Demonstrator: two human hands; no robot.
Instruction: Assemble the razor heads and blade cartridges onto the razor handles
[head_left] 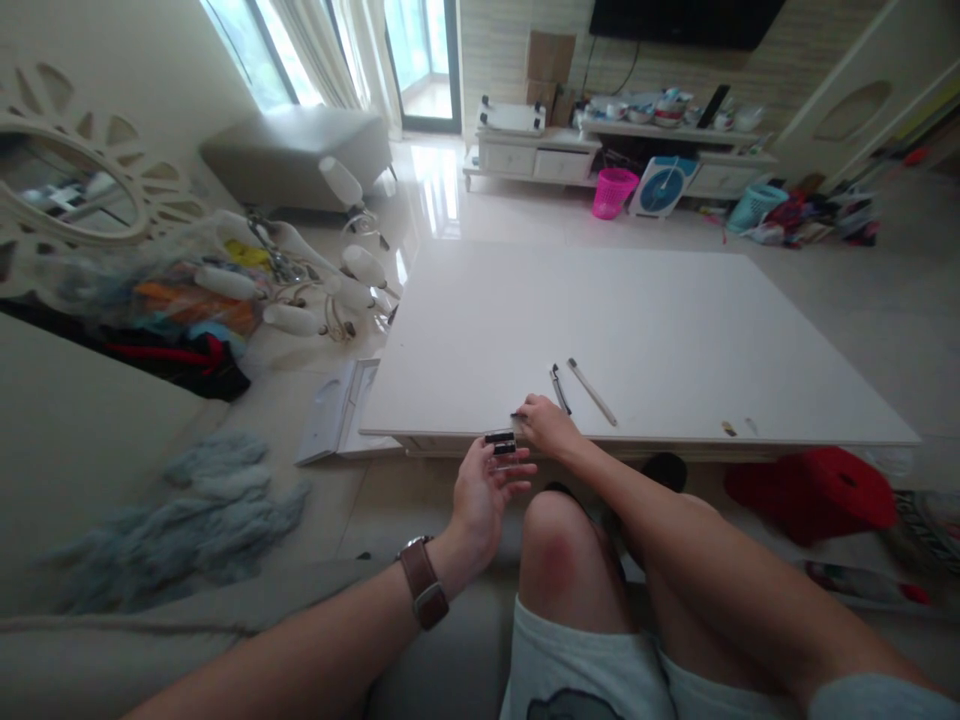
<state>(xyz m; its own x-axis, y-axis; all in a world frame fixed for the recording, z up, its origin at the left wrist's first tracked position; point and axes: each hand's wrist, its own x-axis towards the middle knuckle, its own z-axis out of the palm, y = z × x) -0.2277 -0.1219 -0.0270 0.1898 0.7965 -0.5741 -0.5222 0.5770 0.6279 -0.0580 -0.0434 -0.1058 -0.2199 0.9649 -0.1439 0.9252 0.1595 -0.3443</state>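
Note:
My left hand [480,500], palm up with a watch on its wrist, holds a small clear plastic case [504,460] just off the table's near edge. Black strips [500,437] show in the case. Beside it, my right hand [551,428] rests at the edge of the white table [637,310], its fingertips pinched on a small dark piece [517,415] whose kind is too small to make out. Beyond the right hand lie a slim black-and-silver tool [559,390] and a pale stick with a dark tip [592,392], side by side and apart.
Two small flat pieces [728,428] lie near the table's right front. An opened white box [326,415] is on the floor at left, below a chandelier [300,290]. A red stool-like object [814,490] stands right of my knees. Across the room are a pink basket [613,192] and a fan [664,187].

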